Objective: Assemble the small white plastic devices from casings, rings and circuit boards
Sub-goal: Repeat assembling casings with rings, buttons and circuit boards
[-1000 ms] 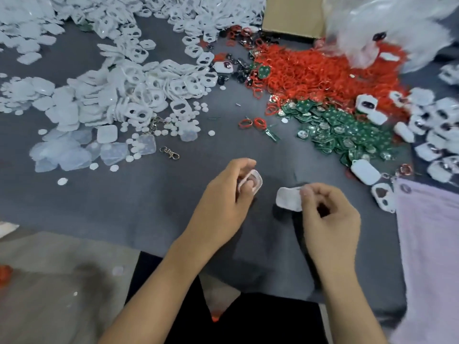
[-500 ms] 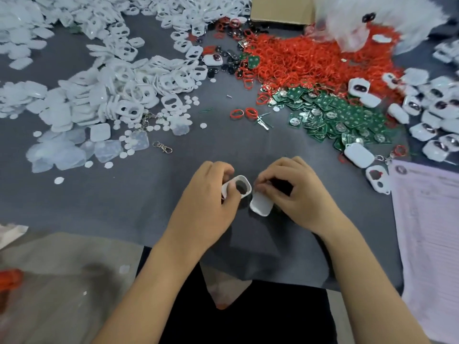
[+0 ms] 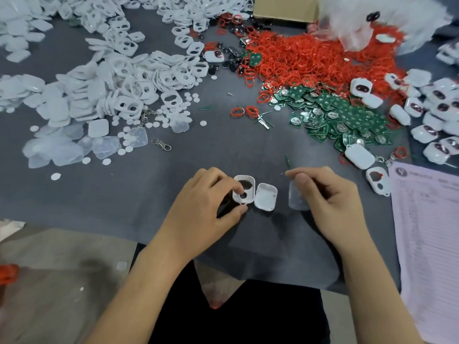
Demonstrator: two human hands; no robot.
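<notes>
Left hand [image 3: 198,207] pinches the holed front casing [image 3: 244,192]; beside it a solid back casing [image 3: 265,196] lies on the desk [image 3: 124,199]. Right hand [image 3: 327,202] pinches a clear film [image 3: 296,198]. Finished devices [image 3: 437,110] lie beyond; this unit looks barely begun.

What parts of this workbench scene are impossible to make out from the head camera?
- Print on the pink paper sheet: too small and blurred, and cut off by the right edge.
- Far-right assembled devices: pile runs past the frame edge.
- Clear piece the right hand holds: partly covered by fingers.
- Underside of the holed casing in the left hand: faces away.
- Cardboard box: cropped by the top edge.
</notes>
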